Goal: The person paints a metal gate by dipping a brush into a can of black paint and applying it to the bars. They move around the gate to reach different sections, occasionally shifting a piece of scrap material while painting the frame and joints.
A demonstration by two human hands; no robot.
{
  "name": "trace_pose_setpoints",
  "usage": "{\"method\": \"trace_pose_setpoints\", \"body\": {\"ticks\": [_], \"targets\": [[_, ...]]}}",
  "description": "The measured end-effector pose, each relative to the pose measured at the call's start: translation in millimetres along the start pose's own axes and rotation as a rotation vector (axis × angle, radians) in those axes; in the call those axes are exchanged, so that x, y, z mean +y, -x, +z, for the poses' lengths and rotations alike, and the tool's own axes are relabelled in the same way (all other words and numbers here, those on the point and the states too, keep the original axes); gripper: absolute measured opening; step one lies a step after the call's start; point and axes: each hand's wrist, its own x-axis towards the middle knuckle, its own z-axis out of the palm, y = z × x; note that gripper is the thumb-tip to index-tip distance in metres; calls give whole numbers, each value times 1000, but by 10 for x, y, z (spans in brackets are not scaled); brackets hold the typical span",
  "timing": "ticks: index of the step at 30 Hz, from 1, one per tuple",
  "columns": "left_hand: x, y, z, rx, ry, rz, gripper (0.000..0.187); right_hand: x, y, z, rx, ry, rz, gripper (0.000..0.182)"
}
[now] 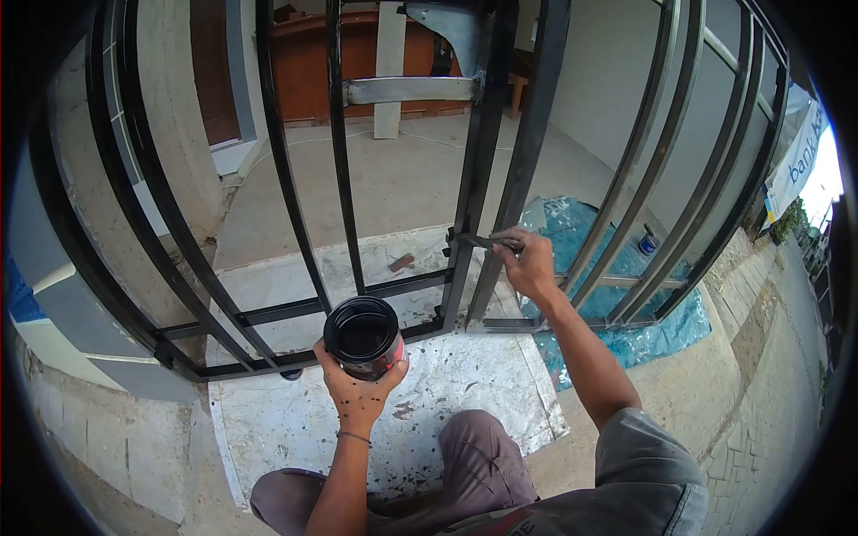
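Observation:
My left hand (360, 391), speckled with black paint, is wrapped round an open can (365, 338) with black paint inside. Farther right, my right hand (525, 261) grips a dark paintbrush (490, 242) by its handle. The brush tip meets the black upright post (471, 205) of a metal gate, beside a hinge or latch piece. Bars on the left side of the gate look black. On the right panel (650, 170) the bars are bare grey metal.
A paint-spotted white sheet (483, 384) lies under the gate and my knees. Blue plastic sheeting (572, 232) lies at the right, with a small can (648, 241) on it. A reddish-brown piece (401, 263) rests behind the bars. Farther back stands a brown wooden counter (308, 76).

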Motion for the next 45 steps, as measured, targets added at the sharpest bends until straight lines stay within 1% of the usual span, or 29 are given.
{"method": "trace_pose_setpoints", "body": {"ticks": [1,2,4,6,8,9,11,12,14,16,18,19,20,22,23,24,26,27,28,30,31,33,37,40,42,43,45], "targets": [[-51,-7,6,-13,-8,23,103,-162,-69,-135,109,-46,-18,14],[-88,-7,17,-24,-17,44,102,-296,-115,-259,105,-42,-25,14],[-86,-26,44,-35,-4,34,102,-566,-151,-468,170,-456,83,13],[-83,7,71,-51,-20,27,100,-1002,-126,-655,207,-693,157,15],[-169,52,137,-57,-32,11,100,-1140,-109,-695,235,-921,56,19],[-127,80,173,-63,-37,17,101,-1213,-106,-736,201,-926,95,19],[-87,127,254,-95,-33,30,103,-1345,-87,-813,157,-1068,25,21],[-105,166,258,-93,-40,9,103,-1396,-56,-800,145,-1069,44,21],[-129,183,297,-153,12,30,101,-1502,-37,-758,80,-1068,37,22],[-132,209,302,-162,17,39,101,-1570,12,-646,73,-1059,43,25],[-55,232,316,-197,-4,25,101,-1592,77,-591,66,-972,56,27],[-58,248,324,-195,-2,25,101,-1591,104,-565,82,-883,71,35],[-67,267,330,-201,-11,27,101,-1593,141,-534,80,-882,70,35],[-127,240,306,-206,-19,23,102,-1628,190,-426,76,-743,9,40],[-120,273,333,-207,0,22,102,-1632,246,-473,21,-676,45,43],[-122,288,347,-209,19,18,103,-1633,275,-479,21,-674,45,43],[-120,303,378,-212,20,1,103,-1607,307,-469,-80,-564,37,39],[-118,301,380,-216,21,-16,104,-1593,323,-449,-135,-573,51,38],[-116,294,385,-215,24,-14,104,-1568,331,-404,-135,-570,49,38],[-145,243,338,-226,41,-20,105,-1552,321,-211,-156,-409,-27,38],[-125,249,349,-226,43,-17,105,-1555,336,-197,-154,-407,-29,38],[-77,269,381,-217,37,3,105,-1553,368,-194,-274,-261,-35,38],[-155,227,322,-220,28,-9,105,-1543,349,-3,-303,-213,-106,38],[-162,269,367,-216,1,12,106,-1559,380,-75,-294,-224,-72,37],[-157,289,378,-226,2,9,107,-1530,403,-89,-277,-314,-59,38],[-212,233,321,-229,4,3,107,-1549,368,23,-280,-312,-53,38],[-199,238,333,-236,-3,-1,107,-1525,389,50,-328,-421,26,36]]}}
